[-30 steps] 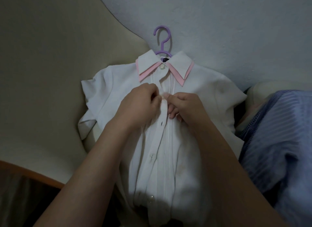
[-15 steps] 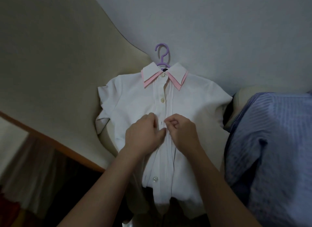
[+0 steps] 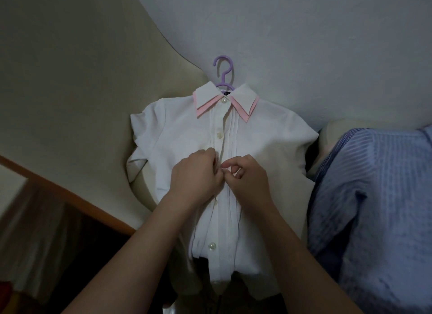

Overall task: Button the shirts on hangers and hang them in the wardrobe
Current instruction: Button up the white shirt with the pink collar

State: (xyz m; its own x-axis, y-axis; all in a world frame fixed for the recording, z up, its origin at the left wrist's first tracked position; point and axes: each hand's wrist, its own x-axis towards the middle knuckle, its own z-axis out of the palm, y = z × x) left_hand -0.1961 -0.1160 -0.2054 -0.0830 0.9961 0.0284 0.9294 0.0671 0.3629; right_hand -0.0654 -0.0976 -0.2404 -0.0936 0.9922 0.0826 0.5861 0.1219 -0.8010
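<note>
We see a white shirt (image 3: 268, 150), short-sleeved with a pink-edged collar, on a purple hanger (image 3: 223, 73). It lies flat against a beige cushion (image 3: 70, 80) beside a blue striped shirt (image 3: 374, 197). The left hand (image 3: 195, 175) and right hand (image 3: 247, 180) meet at its placket, fingers curled and pinching the fabric edges. A second ago they worked higher; the second button (image 3: 219, 135) now shows fastened.
</note>
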